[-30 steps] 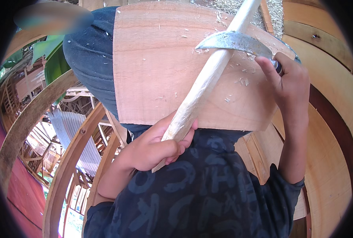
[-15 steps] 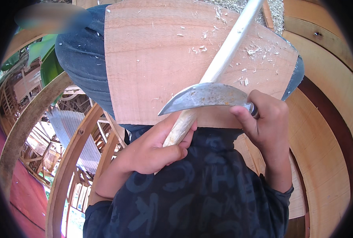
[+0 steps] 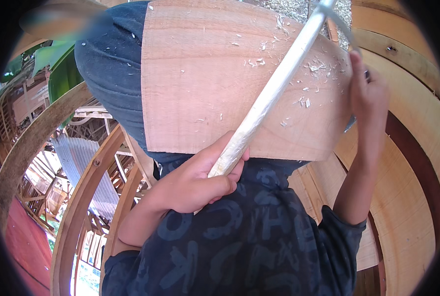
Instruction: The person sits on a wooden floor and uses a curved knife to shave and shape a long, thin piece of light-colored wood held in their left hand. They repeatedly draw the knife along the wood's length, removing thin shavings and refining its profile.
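Across your legs (image 3: 106, 74) lies a board (image 3: 195, 89) dotted with shavings (image 3: 316, 65). Your left hand (image 3: 200, 178) wraps the lower end of a pale stick (image 3: 267, 101) slanting over the board; your right hand (image 3: 370, 98) clasps a curved knife (image 3: 347, 30), its blurred blade near the stick's upper end.

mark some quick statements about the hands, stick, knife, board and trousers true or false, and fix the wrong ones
1. The left hand grips the stick near its lower end. True.
2. The knife is in the left hand. False: the right hand holds the knife.
3. Pale shavings lie on the board. True.
4. The stick runs parallel to the board's lower edge. False: it slants across the board toward the upper right.
5. The trousers are bright red. False: the trousers are dark blue.
6. The knife's blade is curved. True.
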Available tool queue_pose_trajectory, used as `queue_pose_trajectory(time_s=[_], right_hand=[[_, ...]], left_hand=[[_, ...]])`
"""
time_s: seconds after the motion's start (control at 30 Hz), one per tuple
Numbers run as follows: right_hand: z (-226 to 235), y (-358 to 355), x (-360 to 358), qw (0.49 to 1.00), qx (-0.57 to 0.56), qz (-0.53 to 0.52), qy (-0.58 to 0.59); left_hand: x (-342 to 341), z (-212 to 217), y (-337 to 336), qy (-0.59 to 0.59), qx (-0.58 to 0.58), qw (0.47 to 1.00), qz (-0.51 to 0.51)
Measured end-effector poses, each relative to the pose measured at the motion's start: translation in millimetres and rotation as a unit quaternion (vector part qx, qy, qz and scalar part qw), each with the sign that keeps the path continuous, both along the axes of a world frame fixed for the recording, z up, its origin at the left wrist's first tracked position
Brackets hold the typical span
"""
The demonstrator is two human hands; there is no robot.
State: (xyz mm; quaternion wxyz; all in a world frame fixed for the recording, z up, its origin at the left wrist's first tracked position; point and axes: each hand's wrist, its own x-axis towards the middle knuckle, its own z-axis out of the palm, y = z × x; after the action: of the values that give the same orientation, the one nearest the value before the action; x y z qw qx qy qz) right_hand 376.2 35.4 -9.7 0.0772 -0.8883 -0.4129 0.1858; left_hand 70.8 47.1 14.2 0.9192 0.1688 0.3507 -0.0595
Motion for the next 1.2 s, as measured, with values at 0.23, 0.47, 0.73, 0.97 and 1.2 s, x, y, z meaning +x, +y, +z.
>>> queue_pose_trajectory(time_s=[0.23,0.47,0.73,0.97,1.2], right_hand=[[29.9,-36.2,-18.2,0.990,0.007,0.131,0.052],[16.0,-14.1,-21.9,0.987,0.009,0.163,0.006],[28.7,-32.8,-60.8,0.969,0.035,0.241,0.042],[11.9,-17.2,-32.3,0.987,-0.001,0.160,0.015],[6.9,-4.6,-12.7,0.997,0.002,0.075,-0.010]], left_hand=[[-3.6,1.2,6.8,0.006,0.001,1.000,-0.028],[0.1,7.1,7.5,0.020,0.046,0.998,-0.038],[2.7,5.5,7.2,0.033,0.062,0.996,-0.051],[3.7,8.0,9.1,0.035,0.055,0.997,-0.035],[-0.6,7.1,2.6,0.039,0.041,0.998,-0.023]])
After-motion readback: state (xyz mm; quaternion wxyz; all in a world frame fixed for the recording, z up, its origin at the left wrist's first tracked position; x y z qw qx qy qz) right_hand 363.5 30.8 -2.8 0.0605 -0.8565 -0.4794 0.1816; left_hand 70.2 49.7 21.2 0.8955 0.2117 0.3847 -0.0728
